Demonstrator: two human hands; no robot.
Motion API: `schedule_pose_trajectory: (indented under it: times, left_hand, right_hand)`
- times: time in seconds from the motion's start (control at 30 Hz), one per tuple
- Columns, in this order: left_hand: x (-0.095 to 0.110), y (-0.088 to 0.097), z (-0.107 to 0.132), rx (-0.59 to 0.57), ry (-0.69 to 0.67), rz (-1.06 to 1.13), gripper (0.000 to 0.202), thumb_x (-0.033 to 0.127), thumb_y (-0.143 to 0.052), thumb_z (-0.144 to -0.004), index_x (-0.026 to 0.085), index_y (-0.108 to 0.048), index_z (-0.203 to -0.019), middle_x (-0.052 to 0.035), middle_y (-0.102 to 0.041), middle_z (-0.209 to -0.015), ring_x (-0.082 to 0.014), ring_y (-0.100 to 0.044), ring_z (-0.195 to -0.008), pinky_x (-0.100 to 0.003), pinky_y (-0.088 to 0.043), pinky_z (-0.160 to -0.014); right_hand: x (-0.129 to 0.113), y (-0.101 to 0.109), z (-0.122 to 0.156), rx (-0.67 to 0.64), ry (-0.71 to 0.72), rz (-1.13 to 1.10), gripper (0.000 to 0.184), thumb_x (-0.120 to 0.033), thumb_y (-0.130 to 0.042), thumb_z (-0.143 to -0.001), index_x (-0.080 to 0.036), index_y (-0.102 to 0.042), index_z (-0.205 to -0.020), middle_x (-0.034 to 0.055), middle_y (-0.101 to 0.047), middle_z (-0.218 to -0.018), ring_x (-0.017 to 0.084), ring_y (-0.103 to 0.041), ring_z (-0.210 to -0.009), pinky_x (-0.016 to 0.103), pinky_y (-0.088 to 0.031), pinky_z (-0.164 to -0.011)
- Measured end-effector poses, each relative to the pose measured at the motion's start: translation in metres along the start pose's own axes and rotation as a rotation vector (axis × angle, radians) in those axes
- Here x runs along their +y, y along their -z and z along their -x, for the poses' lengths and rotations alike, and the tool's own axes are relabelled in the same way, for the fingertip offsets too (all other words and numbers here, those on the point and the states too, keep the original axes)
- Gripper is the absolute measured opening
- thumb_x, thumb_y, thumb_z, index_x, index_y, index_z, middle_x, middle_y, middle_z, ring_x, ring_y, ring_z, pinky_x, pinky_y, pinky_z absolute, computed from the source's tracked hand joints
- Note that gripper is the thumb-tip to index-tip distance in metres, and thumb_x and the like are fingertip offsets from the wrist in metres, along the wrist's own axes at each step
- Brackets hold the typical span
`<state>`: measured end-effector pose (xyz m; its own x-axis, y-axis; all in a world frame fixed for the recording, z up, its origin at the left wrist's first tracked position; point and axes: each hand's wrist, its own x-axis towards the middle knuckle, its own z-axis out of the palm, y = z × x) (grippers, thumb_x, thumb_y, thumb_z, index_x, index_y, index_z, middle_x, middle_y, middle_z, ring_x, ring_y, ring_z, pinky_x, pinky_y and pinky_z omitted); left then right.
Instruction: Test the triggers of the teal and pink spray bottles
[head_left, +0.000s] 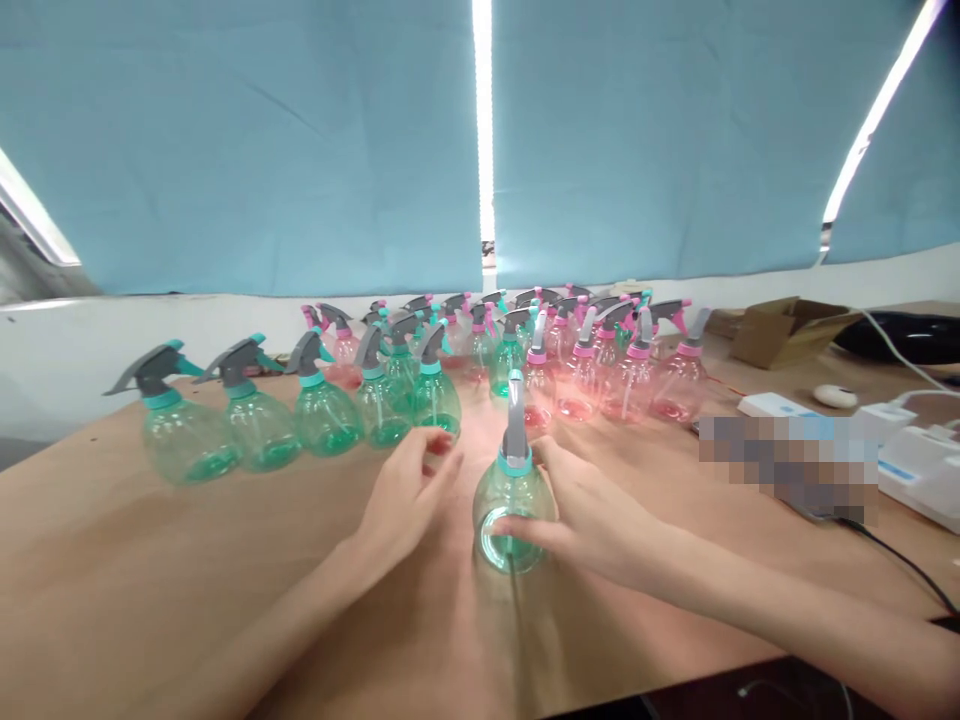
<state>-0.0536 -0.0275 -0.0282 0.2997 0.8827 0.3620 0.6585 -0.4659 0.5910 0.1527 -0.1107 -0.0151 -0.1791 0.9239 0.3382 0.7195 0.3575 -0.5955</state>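
Observation:
My right hand (581,500) grips a green spray bottle (491,495) from its right side, thumb across the front and the other fingers behind it. The bottle stands upright on the table, with a grey trigger head and teal collar. My left hand (412,485) is to its left, apart from it, fingers bent and thumb spread away. Nothing shows in that hand. Its fingertips are near the base of another green spray bottle (433,400), the end one of a row; whether they touch is unclear. A second green bottle (191,440) marks the row's left end.
Pink spray bottles (630,385) stand in a row at the right, with several mixed bottles behind. Farther right on the wooden table (187,570) are an opened cardboard box (787,335), a white mouse (835,396), a blurred-out flat object (795,465) and white power strips (922,470) with cables.

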Motion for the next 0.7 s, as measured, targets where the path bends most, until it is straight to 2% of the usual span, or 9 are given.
schedule_pose_trajectory:
  times: [0.07,0.1,0.23,0.3,0.4,0.47,0.57,0.7]
  left_hand:
    - [-0.002,0.004,-0.022,0.099,0.081,-0.085,0.041,0.044,-0.048,-0.088,0.018,-0.051,-0.12,-0.011,-0.06,-0.12,-0.0256,-0.061,-0.105,-0.037,-0.049,-0.088]
    - [-0.003,0.006,-0.035,0.126,0.116,-0.125,0.047,0.044,-0.049,-0.088,0.016,-0.049,-0.125,-0.0135,-0.061,-0.119,-0.0285,-0.06,-0.107,-0.04,-0.047,-0.09]
    - [-0.004,0.012,-0.079,0.122,0.234,-0.247,0.068,0.054,-0.051,-0.083,0.011,-0.044,-0.136,-0.0158,-0.07,-0.099,-0.0387,-0.064,-0.102,-0.046,-0.047,-0.084]
    - [-0.002,0.012,-0.093,0.129,0.258,-0.29,0.071,0.056,-0.052,-0.082,0.011,-0.046,-0.136,-0.0185,-0.071,-0.102,-0.0409,-0.062,-0.107,-0.046,-0.046,-0.086]
    - [0.0,0.007,-0.106,0.14,0.271,-0.312,0.067,0.056,-0.052,-0.083,0.011,-0.05,-0.133,-0.0214,-0.07,-0.109,-0.0408,-0.061,-0.111,-0.044,-0.046,-0.086]
    - [-0.002,0.004,-0.112,0.15,0.277,-0.306,0.061,0.053,-0.05,-0.085,0.01,-0.054,-0.127,-0.0213,-0.07,-0.107,-0.0397,-0.063,-0.108,-0.042,-0.047,-0.083]
    - [-0.007,0.0,-0.119,0.161,0.255,-0.281,0.052,0.05,-0.049,-0.086,0.013,-0.057,-0.122,-0.0171,-0.072,-0.1,-0.0363,-0.066,-0.101,-0.038,-0.048,-0.077]
    - [-0.013,-0.004,-0.12,0.175,0.212,-0.263,0.054,0.052,-0.05,-0.086,0.014,-0.054,-0.125,-0.0135,-0.073,-0.092,-0.0352,-0.068,-0.093,-0.036,-0.048,-0.071]
  right_hand:
    - [0.0,0.001,0.002,-0.033,-0.042,-0.049,0.055,-0.057,-0.069,-0.076,-0.018,-0.049,-0.109,0.0105,-0.066,-0.1,0.029,-0.064,-0.09,0.043,-0.051,-0.075]
    - [0.0,0.001,0.002,-0.043,-0.058,-0.058,0.055,-0.057,-0.069,-0.076,-0.018,-0.049,-0.109,0.011,-0.066,-0.099,0.03,-0.064,-0.09,0.044,-0.051,-0.076]
    - [0.003,-0.001,-0.003,-0.043,-0.084,-0.067,0.057,-0.056,-0.071,-0.074,-0.017,-0.049,-0.109,0.0126,-0.067,-0.099,0.032,-0.064,-0.091,0.046,-0.051,-0.076]
    - [0.004,-0.003,-0.007,-0.028,-0.092,-0.063,0.057,-0.056,-0.072,-0.073,-0.017,-0.049,-0.107,0.0132,-0.067,-0.099,0.033,-0.065,-0.092,0.046,-0.051,-0.075]
    - [0.006,-0.005,-0.013,-0.01,-0.097,-0.045,0.057,-0.055,-0.073,-0.072,-0.016,-0.049,-0.107,0.0138,-0.067,-0.099,0.034,-0.064,-0.092,0.045,-0.051,-0.072]
    - [0.008,-0.006,-0.016,-0.005,-0.084,-0.039,0.058,-0.054,-0.072,-0.073,-0.015,-0.049,-0.109,0.0139,-0.067,-0.099,0.033,-0.064,-0.092,0.044,-0.051,-0.071]
    - [0.011,-0.008,-0.018,0.006,-0.053,-0.029,0.06,-0.056,-0.073,-0.072,-0.015,-0.049,-0.109,0.0138,-0.067,-0.101,0.033,-0.064,-0.092,0.044,-0.051,-0.072]
    - [0.014,-0.01,-0.022,0.037,-0.024,-0.018,0.061,-0.056,-0.073,-0.071,-0.017,-0.047,-0.109,0.0127,-0.065,-0.103,0.031,-0.063,-0.093,0.043,-0.05,-0.073]
